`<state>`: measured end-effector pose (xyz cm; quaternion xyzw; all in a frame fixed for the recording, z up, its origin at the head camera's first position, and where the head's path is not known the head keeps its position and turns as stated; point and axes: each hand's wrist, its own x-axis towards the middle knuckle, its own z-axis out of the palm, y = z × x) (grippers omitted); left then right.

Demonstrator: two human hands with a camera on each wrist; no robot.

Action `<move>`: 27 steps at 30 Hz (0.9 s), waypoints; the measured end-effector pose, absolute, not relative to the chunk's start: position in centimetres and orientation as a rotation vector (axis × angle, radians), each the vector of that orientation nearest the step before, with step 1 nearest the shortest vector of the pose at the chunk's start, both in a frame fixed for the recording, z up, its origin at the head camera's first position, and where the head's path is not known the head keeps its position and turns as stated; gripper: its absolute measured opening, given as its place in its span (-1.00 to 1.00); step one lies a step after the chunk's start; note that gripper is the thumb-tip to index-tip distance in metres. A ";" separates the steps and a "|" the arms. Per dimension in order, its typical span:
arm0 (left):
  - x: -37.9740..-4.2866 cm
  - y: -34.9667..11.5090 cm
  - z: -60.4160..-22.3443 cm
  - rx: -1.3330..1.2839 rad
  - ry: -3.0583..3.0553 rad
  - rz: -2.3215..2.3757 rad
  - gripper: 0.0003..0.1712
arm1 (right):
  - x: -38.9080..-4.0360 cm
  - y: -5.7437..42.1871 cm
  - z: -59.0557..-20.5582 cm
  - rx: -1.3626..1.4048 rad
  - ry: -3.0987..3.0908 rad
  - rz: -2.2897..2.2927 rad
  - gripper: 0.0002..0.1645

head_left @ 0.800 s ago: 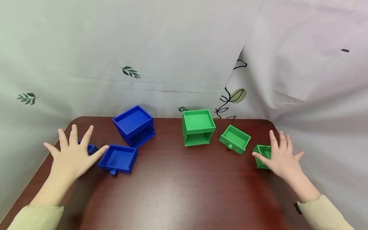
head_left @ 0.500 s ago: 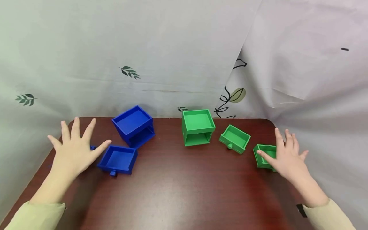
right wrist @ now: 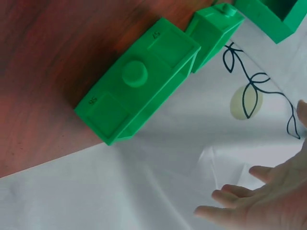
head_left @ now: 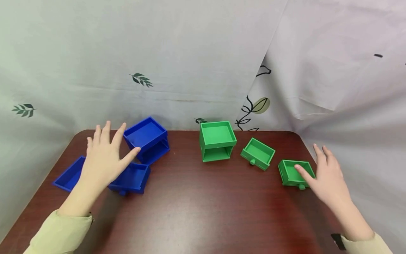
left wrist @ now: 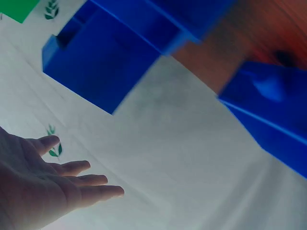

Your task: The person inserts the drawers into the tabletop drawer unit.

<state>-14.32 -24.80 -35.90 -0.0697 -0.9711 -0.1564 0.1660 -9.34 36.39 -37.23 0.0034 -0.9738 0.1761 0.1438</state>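
Note:
My left hand, fingers spread and holding nothing, hovers over the blue drawer and hides part of it. Just beyond the fingers stands the blue cabinet, its lower front slot hollow. A second blue drawer lies to the left, partly behind the forearm. On the right, my right hand is raised with extended fingers and nothing in it. Its thumb overlaps the near green drawer, which has a round knob. Another green drawer lies tilted beside the green cabinet.
A dark reddish wooden table bears all the pieces. A pale curtain with leaf prints hangs close behind the table's back edge and along the right side.
My left hand has moved right, uncovering the far-left blue drawer and covering more of the other one. My right hand has shifted right and slightly down, exposing more of the near green drawer.

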 end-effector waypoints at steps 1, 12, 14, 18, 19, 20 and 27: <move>-14.4 -24.4 -35.9 -0.212 -2.751 -0.453 -0.01 | -9.2 36.5 -37.3 0.007 -2.796 0.523 0.07; -15.9 -19.0 -36.2 -0.327 -2.723 -0.547 -0.07 | -7.5 37.5 -37.8 -0.051 -2.670 0.706 -0.14; -16.0 -18.2 -36.4 -0.345 -2.724 -0.566 -0.08 | -7.2 37.6 -38.1 -0.078 -2.643 0.717 -0.19; -16.3 -16.5 -36.7 -0.370 -2.733 -0.609 -0.10 | -6.5 37.8 -39.0 -0.154 -2.592 0.751 -0.28; -16.4 -16.0 -36.7 -0.370 -2.738 -0.621 -0.11 | -6.3 37.9 -39.2 -0.175 -2.581 0.766 -0.29; -16.5 -15.6 -36.7 -0.371 -2.741 -0.635 -0.11 | -6.1 38.0 -39.4 -0.194 -2.571 0.788 -0.31; -17.7 -12.7 -37.3 -0.375 -2.725 -0.703 -0.11 | -5.1 38.6 -40.4 -0.368 -2.530 0.987 -0.35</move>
